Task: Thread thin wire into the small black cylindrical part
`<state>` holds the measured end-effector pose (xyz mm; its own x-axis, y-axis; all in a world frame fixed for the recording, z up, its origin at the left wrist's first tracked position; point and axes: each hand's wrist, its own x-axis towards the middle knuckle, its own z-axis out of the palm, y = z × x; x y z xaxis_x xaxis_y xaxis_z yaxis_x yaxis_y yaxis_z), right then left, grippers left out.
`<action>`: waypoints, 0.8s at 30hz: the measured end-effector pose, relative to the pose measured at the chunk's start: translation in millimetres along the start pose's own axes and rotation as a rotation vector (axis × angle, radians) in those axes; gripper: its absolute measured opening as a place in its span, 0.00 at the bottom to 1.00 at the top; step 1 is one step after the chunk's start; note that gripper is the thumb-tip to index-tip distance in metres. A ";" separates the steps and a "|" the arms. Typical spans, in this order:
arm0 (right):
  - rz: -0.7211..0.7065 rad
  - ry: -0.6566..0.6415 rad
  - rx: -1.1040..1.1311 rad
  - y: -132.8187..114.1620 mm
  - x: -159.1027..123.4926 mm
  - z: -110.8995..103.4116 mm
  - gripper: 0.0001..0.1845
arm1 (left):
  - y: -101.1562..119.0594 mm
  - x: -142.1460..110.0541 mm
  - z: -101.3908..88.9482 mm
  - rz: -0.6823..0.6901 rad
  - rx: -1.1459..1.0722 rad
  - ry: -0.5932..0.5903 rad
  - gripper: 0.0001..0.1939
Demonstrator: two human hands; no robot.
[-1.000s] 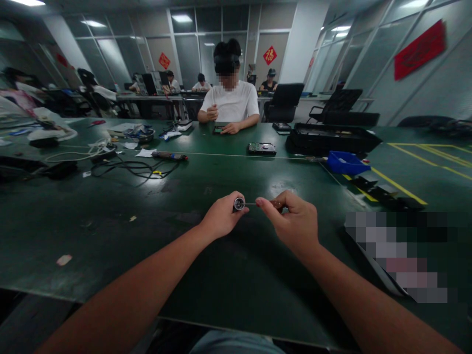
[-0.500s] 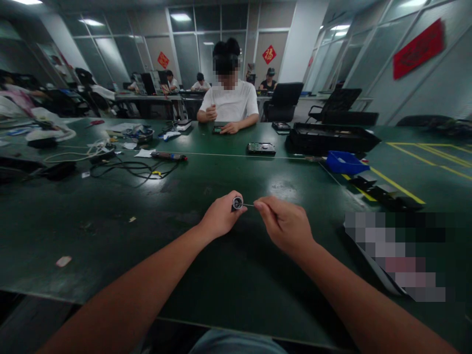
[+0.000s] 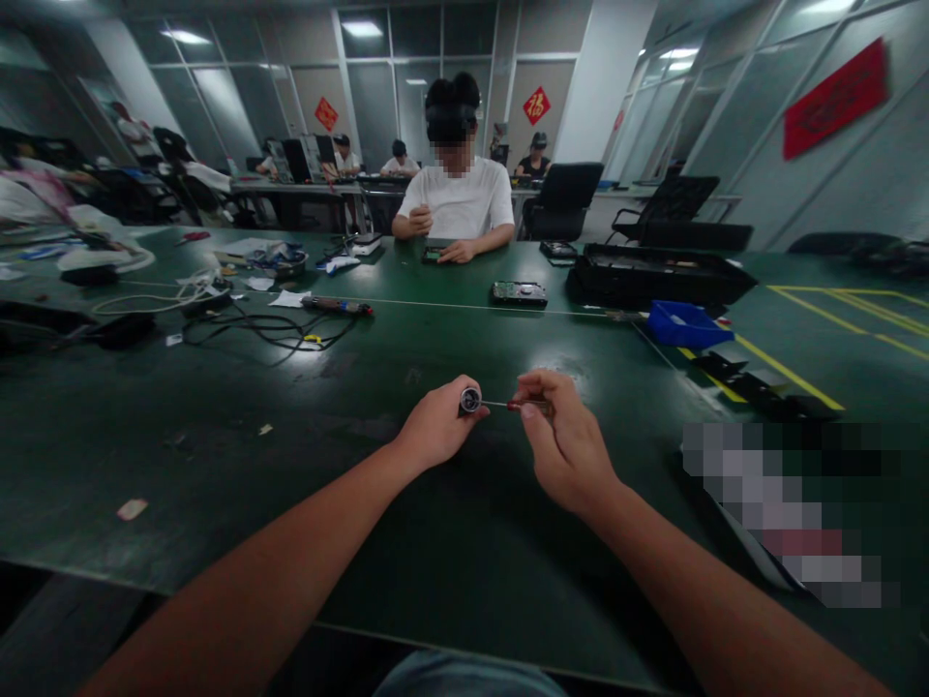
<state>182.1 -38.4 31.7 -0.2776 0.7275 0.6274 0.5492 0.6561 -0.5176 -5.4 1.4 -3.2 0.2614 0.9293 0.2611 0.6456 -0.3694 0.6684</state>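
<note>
Mid-frame, my left hand grips the black metal-rimmed cylinder above the tabletop; my right hand loosely pinches the slim screwdriver. I'd brace the cylinder firmly, keeping the shaft square while turning.

A screwdriver lies between left hand and right hand, before a hard drive on the table.

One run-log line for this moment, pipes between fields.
left hand: holding dark cylinder | right hand: holding thin-shafted tool | tool: points toward cylinder, contact unclear | on table beyond: hard drive, blue bin
</note>
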 end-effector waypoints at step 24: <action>0.248 0.063 0.352 11.2 2.3 6.1 0.08 | 0.2 -0.9 -1.4 0.004 0.020 0.028 0.07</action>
<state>182.8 -28.2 23.8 -0.1164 0.8650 0.4881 0.2880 0.4997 -0.8169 -6.5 0.5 -2.3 0.2440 0.9276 0.2827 0.6589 -0.3725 0.6535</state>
